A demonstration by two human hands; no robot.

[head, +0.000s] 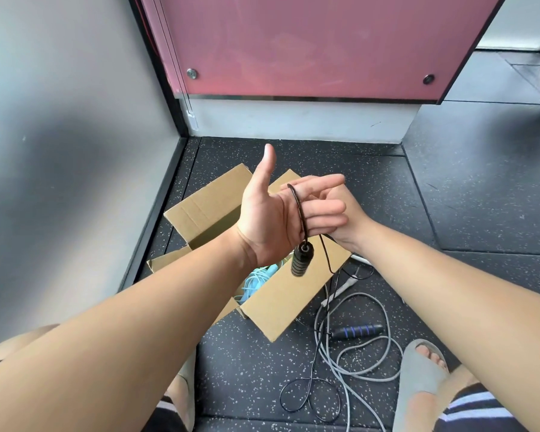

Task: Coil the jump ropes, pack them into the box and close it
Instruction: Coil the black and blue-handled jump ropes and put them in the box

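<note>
Left grip (pixel 272 219) is released at frame centre, fingers straight, thumb up, with a black jump rope (pixel 298 210) looped round the fingers and its handle (pixel 301 262) dangling beneath. Right grip (pixel 351 222) sits behind those fingers; whether it clasps the rope, I cannot tell. Below them, an open cardboard box (pixel 206 210) rests on the floor (pixel 449 198).

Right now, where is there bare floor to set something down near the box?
Bare floor lies right of the cardboard box, and beyond it up to the white wall base. Crowded: between box and slippered foot, where the grey rope, the black rope and a blue-striped handle sprawl. Left of the box, only a narrow strip.
</note>
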